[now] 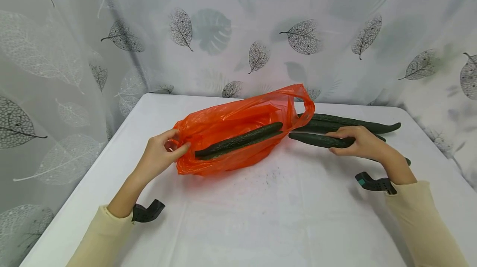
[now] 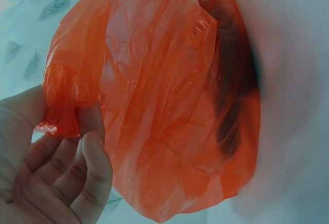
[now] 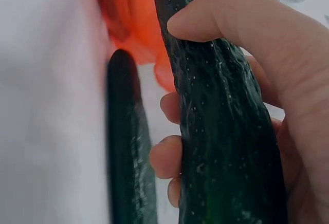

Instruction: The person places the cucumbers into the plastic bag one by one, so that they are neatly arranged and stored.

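Note:
A translucent red plastic bag (image 1: 223, 122) lies on its side, its mouth spread and a loop handle (image 1: 308, 105) at its right end. Inside it are dark green cucumbers (image 1: 242, 139). At the bag's left end my left hand (image 1: 160, 151) pinches the gathered plastic; the left wrist view shows a bunched piece of the bag (image 2: 61, 106) between thumb and fingers. My right hand (image 1: 352, 142) grips another cucumber (image 3: 221, 126), with the thumb on one side and fingers curled round the other. The tip of this cucumber points at the bag's right end.
More cucumbers (image 1: 350, 122) lie on the table at the right, behind and beneath my right hand. The white table (image 1: 261, 217) reaches back to a leaf-patterned curtain (image 1: 231, 31). Each wrist wears a black device (image 1: 148, 211).

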Tool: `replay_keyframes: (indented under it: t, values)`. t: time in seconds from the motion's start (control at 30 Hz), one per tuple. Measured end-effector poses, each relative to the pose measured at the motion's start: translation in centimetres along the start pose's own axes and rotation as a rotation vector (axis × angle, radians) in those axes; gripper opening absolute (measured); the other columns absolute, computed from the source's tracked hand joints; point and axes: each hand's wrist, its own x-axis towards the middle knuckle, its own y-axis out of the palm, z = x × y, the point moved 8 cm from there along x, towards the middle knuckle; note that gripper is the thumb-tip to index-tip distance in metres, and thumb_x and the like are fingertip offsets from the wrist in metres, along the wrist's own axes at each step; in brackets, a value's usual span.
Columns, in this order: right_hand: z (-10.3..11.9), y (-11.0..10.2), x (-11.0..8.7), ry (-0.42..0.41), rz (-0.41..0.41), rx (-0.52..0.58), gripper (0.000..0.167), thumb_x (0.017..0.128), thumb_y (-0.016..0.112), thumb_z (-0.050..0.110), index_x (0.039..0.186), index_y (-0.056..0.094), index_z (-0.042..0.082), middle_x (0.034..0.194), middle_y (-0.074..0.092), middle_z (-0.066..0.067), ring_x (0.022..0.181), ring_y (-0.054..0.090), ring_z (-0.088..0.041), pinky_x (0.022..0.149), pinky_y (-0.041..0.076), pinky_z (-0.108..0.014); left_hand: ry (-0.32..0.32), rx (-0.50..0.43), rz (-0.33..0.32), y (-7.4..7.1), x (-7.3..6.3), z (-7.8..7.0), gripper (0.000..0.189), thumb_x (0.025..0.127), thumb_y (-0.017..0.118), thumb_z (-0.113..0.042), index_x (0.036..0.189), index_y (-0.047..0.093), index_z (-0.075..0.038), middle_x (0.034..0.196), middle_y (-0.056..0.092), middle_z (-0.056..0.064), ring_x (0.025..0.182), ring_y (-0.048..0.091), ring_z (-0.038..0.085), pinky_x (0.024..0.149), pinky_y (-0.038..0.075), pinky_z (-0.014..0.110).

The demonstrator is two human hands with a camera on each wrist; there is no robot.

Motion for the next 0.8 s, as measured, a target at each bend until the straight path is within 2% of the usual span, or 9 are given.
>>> replay_keyframes:
  t: [0.33,0.6,0.8]
  values:
    - [2.5,-1.1,0.6,-0.042,0.005,-0.020,0.038,0.073,0.083,0.010,0.110,0.074,0.008,0.087,0.064,0.010,0.072,0.051,-0.003,0.061,0.044,-0.022,0.001,0.001,-0.003,-0.1,0.0,-0.2,0.020,0.089,0.071,-0.011,0.104,0.065,0.000,0.088,0.064,0.012,0.070,0.057,0.021,0.055,0.047,0.022]
    - [3.6,-1.6,1.4,-0.045,-0.005,0.014,0.036,0.075,0.083,0.010,0.110,0.074,0.005,0.078,0.059,0.012,0.067,0.046,-0.005,0.056,0.038,-0.022,0.003,0.001,-0.002,-0.1,-0.1,0.0,0.022,0.088,0.071,-0.010,0.107,0.065,0.001,0.089,0.064,0.013,0.071,0.057,0.021,0.055,0.048,0.022]
    - [4.3,-2.0,2.6,-0.071,-0.016,0.001,0.033,0.074,0.085,0.013,0.106,0.075,0.008,0.077,0.059,0.012,0.065,0.046,-0.004,0.055,0.038,-0.020,0.015,-0.004,-0.008,-0.2,-0.1,-0.2,0.021,0.088,0.071,-0.009,0.105,0.065,0.001,0.088,0.064,0.012,0.069,0.058,0.020,0.055,0.048,0.022]
